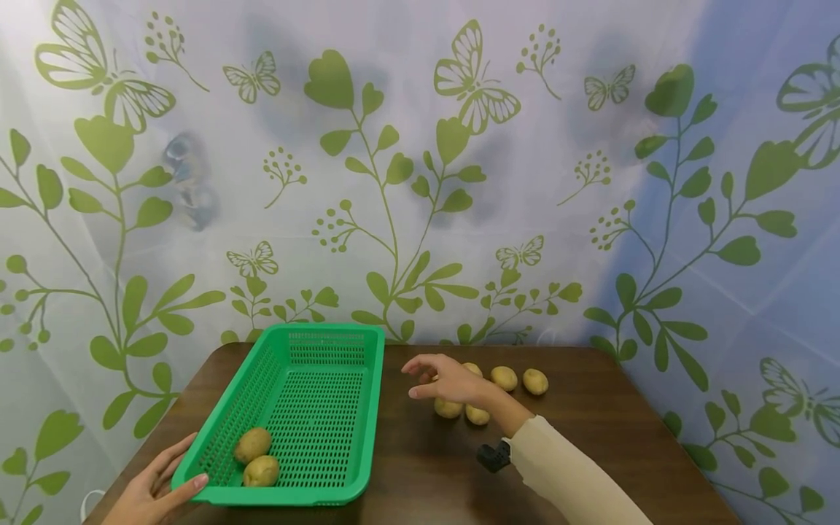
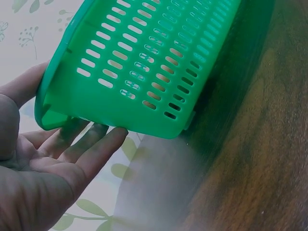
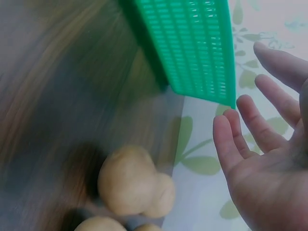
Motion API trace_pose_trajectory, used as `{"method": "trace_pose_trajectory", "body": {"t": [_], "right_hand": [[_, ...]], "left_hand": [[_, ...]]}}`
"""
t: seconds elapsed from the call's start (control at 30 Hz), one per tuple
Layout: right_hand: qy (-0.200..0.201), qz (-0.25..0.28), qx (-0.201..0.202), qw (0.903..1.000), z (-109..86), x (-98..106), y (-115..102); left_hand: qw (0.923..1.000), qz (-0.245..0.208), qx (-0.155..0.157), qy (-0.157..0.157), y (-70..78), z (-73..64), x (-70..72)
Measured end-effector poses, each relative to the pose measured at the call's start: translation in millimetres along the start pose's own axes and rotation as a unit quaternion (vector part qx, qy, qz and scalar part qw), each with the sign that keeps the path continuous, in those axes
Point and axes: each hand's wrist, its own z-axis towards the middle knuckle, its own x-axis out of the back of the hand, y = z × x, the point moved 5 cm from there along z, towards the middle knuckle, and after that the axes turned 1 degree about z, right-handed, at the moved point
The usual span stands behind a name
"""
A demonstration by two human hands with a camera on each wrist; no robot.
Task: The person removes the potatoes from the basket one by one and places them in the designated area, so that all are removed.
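A green plastic basket [image 1: 275,496] with slotted sides stands on the left of the table. Inside it, two potatoes [image 1: 261,472] lie together at the near left corner. My left hand [image 1: 154,485] grips that corner of the rim, thumb over the top and fingers against the outside, as the left wrist view shows. My right hand [image 1: 446,380] holds nothing, its fingers loosely spread above the table to the right of the basket. Beneath and beside it lie several loose potatoes [image 1: 504,378], some partly hidden by the hand. In the right wrist view, two potatoes [image 3: 127,180] overlap.
The dark brown wooden table [image 1: 420,474] reaches back to a pale curtain [image 1: 420,182] printed with green leaves and butterflies. One potato [image 1: 535,381] is the farthest right of the loose ones. A small black device [image 1: 494,457] sits at my right wrist.
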Motion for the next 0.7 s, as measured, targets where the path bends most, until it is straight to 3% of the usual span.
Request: {"method": "trace_pose_trajectory", "body": {"t": [0.4, 0.7], "right_hand": [[-0.026, 0.000, -0.008, 0.9996, 20.2, -16.3, -19.2], [-0.060, -0.010, 0.008, 0.9981, 37.1, -25.0, -35.4]], "left_hand": [[0.9995, -0.021, -0.001, -0.024, -0.2, 0.2, -0.2], [0.9991, 0.001, 0.039, -0.020, 2.3, 0.6, 0.0]]}}
